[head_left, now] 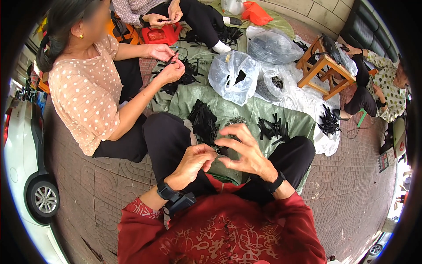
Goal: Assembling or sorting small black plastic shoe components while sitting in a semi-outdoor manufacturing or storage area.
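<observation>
My left hand [196, 162] is closed, with thumb and fingers pinching a small metal buckle [218, 151] that has a short bit of black strap at it. Close beside it, my right hand [246, 154] has its fingers curved and spread apart, its thumb near the buckle; I see nothing held in it. Beyond my hands lies a heap of black straps [203, 119]. A small pile of shiny metal pieces [237, 121] sits behind my right fingers, partly hidden by them. More black straps [273, 128] lie loose to the right.
A green tarp [246, 112] lies before my knees. Clear plastic bags [233, 75] and a wooden stool [327, 70] stand farther off. At left a co-worker [88, 88] handles black straps; other people sit at the back and right. A white car [22, 158] stands far left.
</observation>
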